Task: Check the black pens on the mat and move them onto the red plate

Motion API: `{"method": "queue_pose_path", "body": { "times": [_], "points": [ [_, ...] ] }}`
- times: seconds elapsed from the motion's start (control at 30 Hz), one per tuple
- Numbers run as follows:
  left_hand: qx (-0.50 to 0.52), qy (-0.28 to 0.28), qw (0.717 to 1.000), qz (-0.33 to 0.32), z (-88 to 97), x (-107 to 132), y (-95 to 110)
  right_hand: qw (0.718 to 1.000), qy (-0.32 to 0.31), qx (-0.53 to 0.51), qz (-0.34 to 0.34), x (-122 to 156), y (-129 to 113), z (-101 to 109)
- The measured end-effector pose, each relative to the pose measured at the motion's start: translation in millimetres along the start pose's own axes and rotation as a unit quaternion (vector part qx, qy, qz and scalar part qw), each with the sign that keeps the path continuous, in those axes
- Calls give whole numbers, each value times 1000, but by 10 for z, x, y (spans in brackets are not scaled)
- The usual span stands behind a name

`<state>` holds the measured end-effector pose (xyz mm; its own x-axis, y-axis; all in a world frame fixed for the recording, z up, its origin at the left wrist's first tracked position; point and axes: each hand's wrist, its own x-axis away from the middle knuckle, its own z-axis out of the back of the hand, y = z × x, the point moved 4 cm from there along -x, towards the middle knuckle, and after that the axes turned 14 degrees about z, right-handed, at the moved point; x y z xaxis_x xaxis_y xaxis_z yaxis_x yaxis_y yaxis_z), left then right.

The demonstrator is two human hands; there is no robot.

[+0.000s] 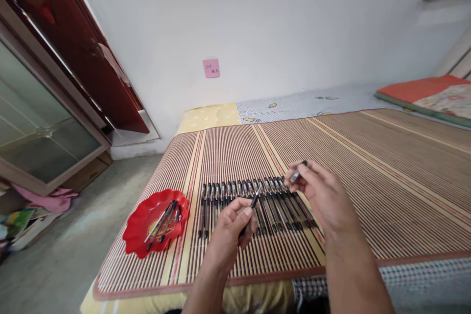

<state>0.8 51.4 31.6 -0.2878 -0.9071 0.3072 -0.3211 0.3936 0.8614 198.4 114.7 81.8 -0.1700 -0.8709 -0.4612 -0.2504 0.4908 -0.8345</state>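
Observation:
My left hand [231, 228] is closed around a black pen body [253, 203], its tip pointing up and right. A short way to the right, my right hand [319, 191] pinches a pen cap [296, 174] between thumb and fingers. The cap and the pen tip are apart. Beneath both hands, a row of several black capped pens [253, 201] lies side by side on a striped bamboo mat [368, 167].
A red scalloped plate [140, 240] holding several pens sits at the mat's left edge. The mat covers a bed against a white wall with a pink note [211, 68]. An orange cushion [427, 92] lies far right. A glass cabinet [40, 132] stands on the left.

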Motion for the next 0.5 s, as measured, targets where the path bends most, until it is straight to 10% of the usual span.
{"method": "queue_pose_path", "body": {
  "times": [0.23, 0.5],
  "points": [
    [13, 40, 997, -66, 70, -4, 69, 979, -172, 103, -33, 78, 126, -268],
    [32, 59, 995, -70, 82, -3, 78, 974, -188, 116, -40, 123, 209, -372]
  ]
}}
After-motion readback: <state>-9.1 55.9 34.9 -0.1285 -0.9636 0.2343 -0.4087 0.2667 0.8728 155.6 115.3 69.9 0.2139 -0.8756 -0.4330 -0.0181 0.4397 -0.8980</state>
